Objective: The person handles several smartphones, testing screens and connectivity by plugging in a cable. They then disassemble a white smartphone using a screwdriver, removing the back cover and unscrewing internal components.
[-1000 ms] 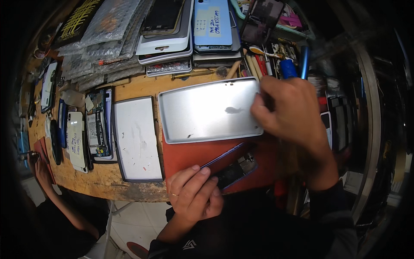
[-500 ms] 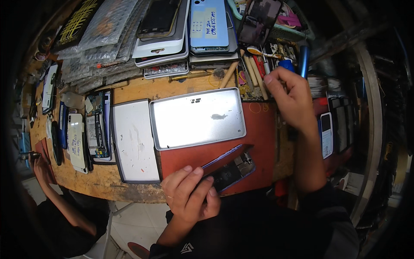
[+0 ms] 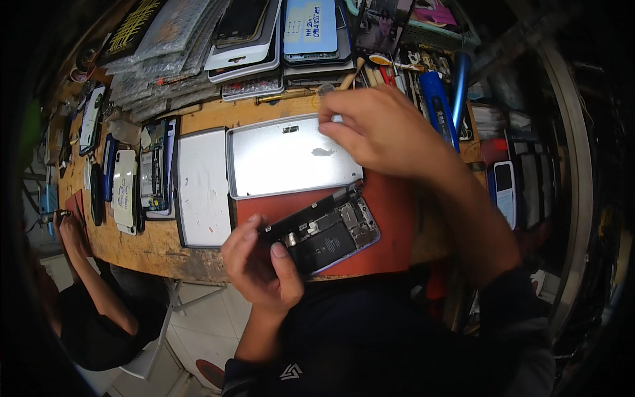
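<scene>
An opened smartphone (image 3: 334, 241) lies on the red mat (image 3: 390, 218), its black battery and circuit parts showing and its dark screen panel (image 3: 297, 221) tilted up along the far side. My left hand (image 3: 264, 264) is curled round the phone's near left end, thumb at the body and fingertips at the panel's corner. Over the right part of a shiny metal tray (image 3: 278, 159), my right hand (image 3: 380, 129) has thumb and forefinger pinched together; what is between them, if anything, I cannot make out. A blue screwdriver (image 3: 435, 102) stands in the tool holder behind my right wrist.
A white-lined shallow tray (image 3: 204, 192) adjoins the metal one. Several phones, among them a white one (image 3: 125, 185), stand to the left. Bubble-wrap packets (image 3: 159, 59) and stacked phones (image 3: 309, 30) line the back. Another person's hand (image 3: 71, 235) is at far left.
My right hand has come away from the blue tools, moving left over the metal tray. The phone now shows more of its inside, and my left fingers have spread. The whole view has shifted.
</scene>
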